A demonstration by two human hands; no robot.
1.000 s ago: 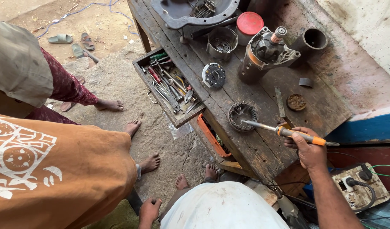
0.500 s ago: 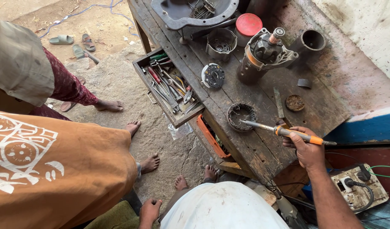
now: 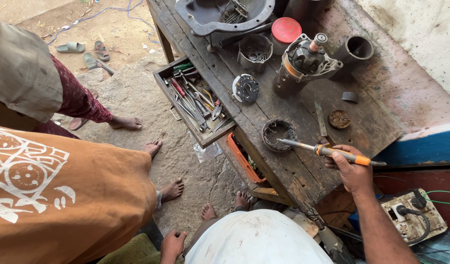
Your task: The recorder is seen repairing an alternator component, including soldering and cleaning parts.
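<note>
My right hand (image 3: 353, 171) grips the orange-handled soldering iron (image 3: 327, 151), tip just beside the round coil ring (image 3: 277, 134) near the tabletop's (image 3: 293, 171) front edge. Soldering step, I judge; next needs the tip steady on the ring. My left hand (image 3: 172, 244) hangs empty, fingers loose, below the tabletop.

You are looking down at a worn wooden workbench (image 3: 303, 171). A motor housing (image 3: 305, 63) is standing on it. A round coil ring (image 3: 277, 134) is lying nearer you than that housing, a red lid (image 3: 285, 30) beyond it.

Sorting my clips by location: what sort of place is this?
Likely an open-air repair workshop: a worn wooden workbench, an open drawer of hand tools, and a soldering iron in the right hand.
</note>
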